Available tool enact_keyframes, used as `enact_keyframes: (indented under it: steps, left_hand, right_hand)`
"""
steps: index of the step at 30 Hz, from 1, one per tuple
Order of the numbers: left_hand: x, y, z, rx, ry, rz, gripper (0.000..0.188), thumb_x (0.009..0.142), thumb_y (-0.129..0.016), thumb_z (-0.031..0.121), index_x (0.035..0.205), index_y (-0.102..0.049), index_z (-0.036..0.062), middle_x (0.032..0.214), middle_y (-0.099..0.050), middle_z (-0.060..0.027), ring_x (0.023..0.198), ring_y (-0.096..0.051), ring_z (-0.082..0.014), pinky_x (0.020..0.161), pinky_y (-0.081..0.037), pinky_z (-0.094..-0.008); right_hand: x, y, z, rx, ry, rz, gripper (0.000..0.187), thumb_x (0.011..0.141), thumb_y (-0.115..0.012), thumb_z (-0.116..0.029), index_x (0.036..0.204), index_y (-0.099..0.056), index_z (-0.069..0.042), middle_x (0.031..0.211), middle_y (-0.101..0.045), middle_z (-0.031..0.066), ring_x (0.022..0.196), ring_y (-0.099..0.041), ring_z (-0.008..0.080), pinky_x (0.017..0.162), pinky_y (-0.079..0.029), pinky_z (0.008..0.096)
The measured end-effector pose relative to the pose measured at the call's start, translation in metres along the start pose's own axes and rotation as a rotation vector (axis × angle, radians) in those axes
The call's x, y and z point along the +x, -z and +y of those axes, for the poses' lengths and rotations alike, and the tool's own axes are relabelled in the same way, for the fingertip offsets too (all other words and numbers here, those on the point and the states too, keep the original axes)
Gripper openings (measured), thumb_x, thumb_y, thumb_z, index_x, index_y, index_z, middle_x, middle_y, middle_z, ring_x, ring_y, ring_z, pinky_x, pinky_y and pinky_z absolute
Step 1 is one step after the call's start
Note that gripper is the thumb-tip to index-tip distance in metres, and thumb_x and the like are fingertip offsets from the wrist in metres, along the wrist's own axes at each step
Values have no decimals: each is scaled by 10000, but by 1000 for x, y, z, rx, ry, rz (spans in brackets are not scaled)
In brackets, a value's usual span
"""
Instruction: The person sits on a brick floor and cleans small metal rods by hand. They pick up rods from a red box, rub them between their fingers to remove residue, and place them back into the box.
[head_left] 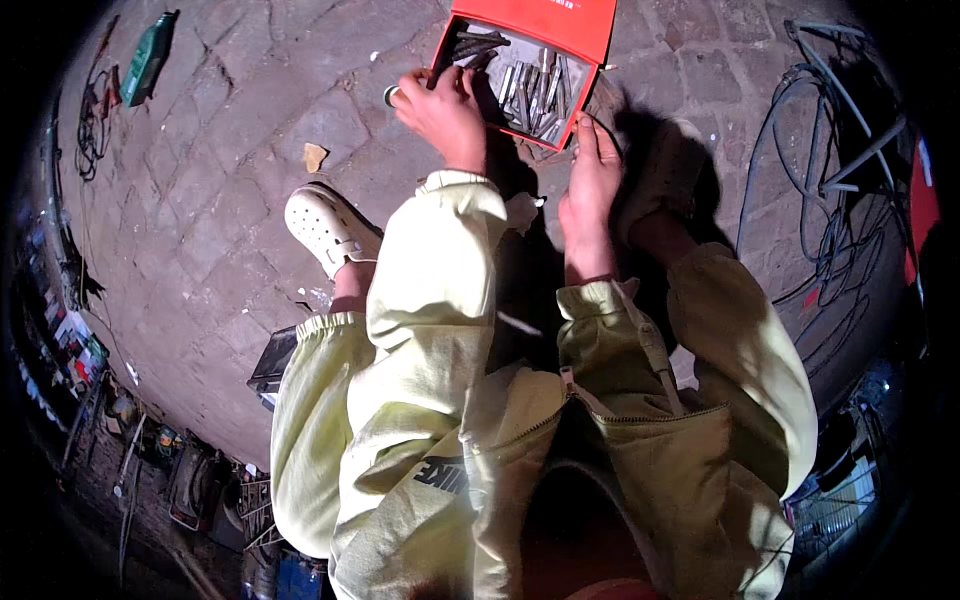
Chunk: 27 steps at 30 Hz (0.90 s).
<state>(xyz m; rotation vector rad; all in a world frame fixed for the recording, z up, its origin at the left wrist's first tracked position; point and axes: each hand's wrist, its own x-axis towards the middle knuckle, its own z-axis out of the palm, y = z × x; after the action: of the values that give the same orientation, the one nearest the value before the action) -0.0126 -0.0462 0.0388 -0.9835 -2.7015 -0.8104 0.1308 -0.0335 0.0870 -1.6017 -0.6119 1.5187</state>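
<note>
On the paving in front of me a red box (536,138) stands with its lid (560,24) folded back. Several slim metal pieces, which look like bits or taps, lie loose in its right part (540,95). Darker, spiral-looking pieces (478,46) lie in its left corner. My left hand (443,115) is at the box's left wall, fingers curled and their tips partly hidden. Beside its outer fingers is a small round pale-and-green thing (390,95); whether they hold it is unclear. My right hand (592,185) pinches the box's near right corner between thumb and fingers.
A green bottle (149,58) and a dark cable (95,130) lie at the far left. Coiled hose or cable (815,170) with metal tubing lies to the right. A stone chip (315,157) is near my left shoe (325,225). Mixed clutter (200,480) lines the lower left.
</note>
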Motion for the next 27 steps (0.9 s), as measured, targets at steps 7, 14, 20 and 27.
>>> enact_keyframes:
  steps: [7, 14, 20, 27]
  left_hand:
    - [4, -28, -6, 117, 48, -2, 267, 657, -762, 247, 899, -686, 164, 1068, -500, -122, 998, -430, -348, 857, -364, -456]
    - [-25, 2, 38, 37, -71, -305, 338, 615, -787, 315, 769, -669, 38, 905, -536, -122, 922, -468, -319, 791, -371, -419]
    - [-35, -9, 31, 53, 23, -346, 133, 664, -680, 143, 709, -687, 18, 896, -571, -133, 928, -487, -312, 801, -378, -409]
    - [-16, 56, -20, -442, 416, -98, 201, 743, -709, 135, 857, -663, -25, 906, -561, -146, 875, -527, -279, 788, -430, -366]
  right_hand:
    - [8, 6, 9, -111, 37, -20, 214, 933, -546, -189, 1051, -664, -56, 864, -620, -68, 654, -395, 2, 591, -308, 174]
    - [3, 9, 9, -123, 43, -5, 224, 937, -525, -169, 1040, -649, -14, 941, -645, 13, 805, -517, 77, 747, -397, 230]
    - [-1, 0, 2, -236, 184, -30, 259, 947, -487, -185, 1007, -636, 18, 959, -644, 77, 880, -586, 162, 828, -446, 292]
    - [-23, -60, 23, -446, 512, -305, 236, 924, -508, -181, 1090, -605, -45, 913, -641, 148, 787, -615, 234, 710, -477, 354]
